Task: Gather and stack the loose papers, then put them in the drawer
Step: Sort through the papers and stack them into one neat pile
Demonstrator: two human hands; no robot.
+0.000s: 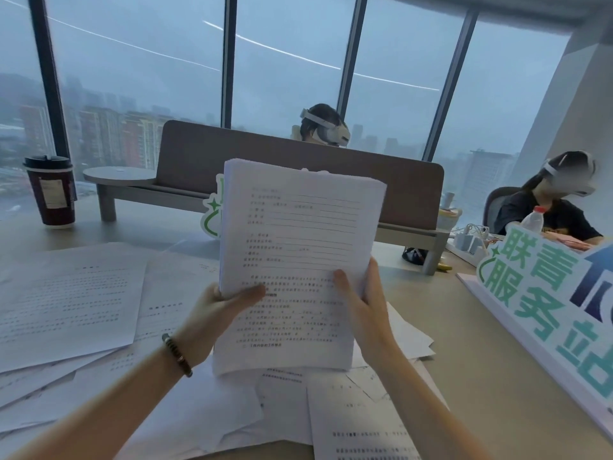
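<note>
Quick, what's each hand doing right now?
Left hand: grips the paper stack.
Right hand: grips the same stack.

Your desk (464, 327) is a light wood top, and loose papers (69, 300) are spread over most of the near side, overlapping each other. You've got a lidded coffee cup (49, 190) standing far left, a green-lettered sign (544, 303) along the right edge, and a low shelf riser (119, 177) at the back.

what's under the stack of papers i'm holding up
Beneath the held stack, loose printed sheets lie overlapping on the desk. Its lower edge rests on or just above them; which one can't be told. Anything under the sheets is hidden.
</note>
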